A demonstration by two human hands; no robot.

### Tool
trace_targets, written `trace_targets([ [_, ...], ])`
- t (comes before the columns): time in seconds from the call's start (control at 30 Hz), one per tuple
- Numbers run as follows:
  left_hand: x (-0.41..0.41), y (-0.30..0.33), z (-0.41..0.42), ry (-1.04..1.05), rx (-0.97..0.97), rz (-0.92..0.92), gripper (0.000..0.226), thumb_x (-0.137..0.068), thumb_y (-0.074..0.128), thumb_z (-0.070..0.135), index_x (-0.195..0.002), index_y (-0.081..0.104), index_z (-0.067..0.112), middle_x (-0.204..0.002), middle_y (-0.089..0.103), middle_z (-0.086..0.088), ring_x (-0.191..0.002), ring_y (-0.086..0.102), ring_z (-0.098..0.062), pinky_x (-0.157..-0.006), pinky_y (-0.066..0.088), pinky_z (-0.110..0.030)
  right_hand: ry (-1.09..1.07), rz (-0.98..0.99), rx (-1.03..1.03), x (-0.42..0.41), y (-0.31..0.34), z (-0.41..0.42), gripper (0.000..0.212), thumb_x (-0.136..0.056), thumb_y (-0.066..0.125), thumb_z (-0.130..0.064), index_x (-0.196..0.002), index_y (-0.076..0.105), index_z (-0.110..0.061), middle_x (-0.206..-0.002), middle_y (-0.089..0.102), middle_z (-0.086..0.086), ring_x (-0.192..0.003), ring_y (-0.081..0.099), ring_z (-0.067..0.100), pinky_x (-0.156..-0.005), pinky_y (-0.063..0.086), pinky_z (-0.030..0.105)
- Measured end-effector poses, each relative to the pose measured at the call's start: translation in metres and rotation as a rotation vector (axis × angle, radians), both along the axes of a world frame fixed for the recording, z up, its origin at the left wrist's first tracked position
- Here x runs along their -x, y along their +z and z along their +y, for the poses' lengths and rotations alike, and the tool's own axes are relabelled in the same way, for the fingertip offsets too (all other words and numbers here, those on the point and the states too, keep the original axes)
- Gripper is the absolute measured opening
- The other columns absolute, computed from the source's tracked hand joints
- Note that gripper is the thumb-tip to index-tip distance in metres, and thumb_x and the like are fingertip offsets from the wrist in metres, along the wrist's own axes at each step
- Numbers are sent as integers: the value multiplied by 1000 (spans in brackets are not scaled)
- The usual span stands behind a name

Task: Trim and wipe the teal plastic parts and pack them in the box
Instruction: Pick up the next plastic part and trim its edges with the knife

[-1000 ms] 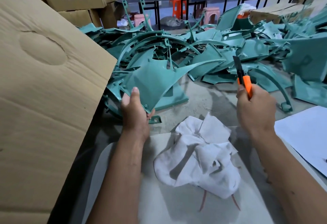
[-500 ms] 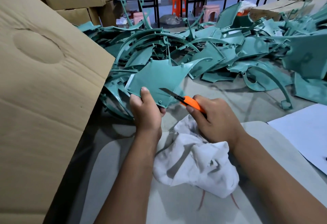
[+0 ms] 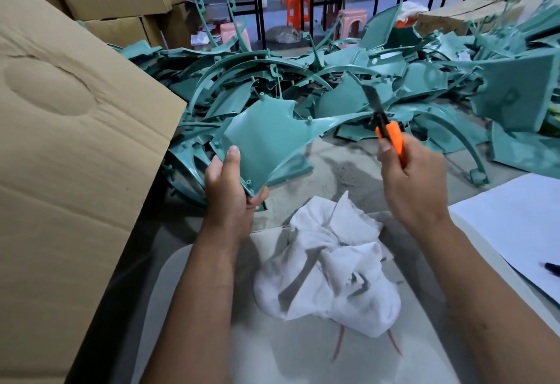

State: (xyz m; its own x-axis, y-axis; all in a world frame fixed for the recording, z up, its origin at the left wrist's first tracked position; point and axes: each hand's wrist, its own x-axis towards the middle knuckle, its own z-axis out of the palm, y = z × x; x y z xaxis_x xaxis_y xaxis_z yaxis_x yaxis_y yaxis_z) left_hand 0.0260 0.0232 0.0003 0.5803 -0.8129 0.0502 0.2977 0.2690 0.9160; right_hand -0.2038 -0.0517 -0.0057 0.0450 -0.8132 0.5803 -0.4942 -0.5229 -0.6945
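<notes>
Part in one hand, knife in the other.
My left hand pinches the teal part by its corner; my right hand grips the knife, blade up.

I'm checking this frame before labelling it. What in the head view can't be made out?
- Inside of the brown cardboard box: its flap covers it, and the frame edge cuts it off.
- Left hand fingers: behind the held teal plastic panel.
- Orange utility knife handle: mostly inside the right hand grip.
- Black object on the white sheet: cut by the right edge.
</notes>
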Motion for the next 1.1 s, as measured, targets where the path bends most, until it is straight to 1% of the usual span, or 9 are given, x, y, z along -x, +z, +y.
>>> trace_targets([
  [0.07,-3,1,4,-5,2,-16,40,-107,45,28,-129,47,-5,-78,54,-8,-57,44,-23,-39,42,-20,-76,-27,-37,6,0,-6,41,-107,49,-29,-66,42,-25,-55,45,-6,-47,41,8,-45,29,20],
  [0.17,-10,1,9,53,1,-83,24,-107,47,31,-120,62,17,-86,74,5,-71,70,-13,-51,51,-22,-198,50,-148,16,-3,-15,43,-108,51,-29,-66,43,-21,-58,46,-2,-49,40,12,-47,26,26],
  [0.37,-20,-1,6,-8,201,-88,27,-105,45,10,-127,58,20,-128,71,-3,-120,67,-23,-99,55,-47,-210,63,-214,15,0,-15,29,-108,51,-31,-85,52,-13,-68,54,5,-59,50,24,-51,32,35],
  [0.47,-20,0,4,36,242,-23,47,-84,47,-14,-115,65,16,-111,76,-3,-106,71,-19,-89,58,-36,48,-114,-120,1,8,4,9,-108,52,-28,-102,46,-26,-77,60,9,-59,54,15,-50,44,36],
  [0.57,-13,1,2,249,145,-53,46,-74,43,-19,-89,71,15,-83,76,3,-83,70,-12,-80,55,-31,230,34,-18,-14,6,20,8,-106,55,-23,-101,49,-24,-70,55,-5,-55,49,8,-48,38,23],
  [0.67,-6,5,5,264,276,-31,12,-71,46,0,-64,55,4,-60,64,-5,-75,61,-20,-82,51,-26,254,218,-23,-24,-3,25,16,-105,57,-25,-91,55,-17,-64,51,-8,-58,48,11,-55,30,30],
  [0.77,-5,7,7,225,445,-123,7,-65,46,6,-70,46,11,-55,58,-4,-81,56,-25,-82,49,-22,279,270,-48,-29,-6,28,25,-105,54,-33,-85,57,-18,-61,52,-6,-61,51,21,-58,34,40],
  [0.87,-3,6,5,339,420,-184,15,-68,40,0,-66,47,13,-51,58,7,-79,57,-24,-81,48,-22,259,439,-82,-30,-7,29,29,-104,49,-40,-81,55,-24,-61,49,-10,-63,51,24,-55,31,38],
  [1.1,-3,-7,-4,424,386,-462,35,-68,45,-13,-61,49,21,-59,53,-4,-65,54,-7,-66,44,-20,57,644,-130,-35,-9,27,27,-103,49,-43,-82,52,-25,-67,54,-5,-69,54,26,-53,29,36],
])
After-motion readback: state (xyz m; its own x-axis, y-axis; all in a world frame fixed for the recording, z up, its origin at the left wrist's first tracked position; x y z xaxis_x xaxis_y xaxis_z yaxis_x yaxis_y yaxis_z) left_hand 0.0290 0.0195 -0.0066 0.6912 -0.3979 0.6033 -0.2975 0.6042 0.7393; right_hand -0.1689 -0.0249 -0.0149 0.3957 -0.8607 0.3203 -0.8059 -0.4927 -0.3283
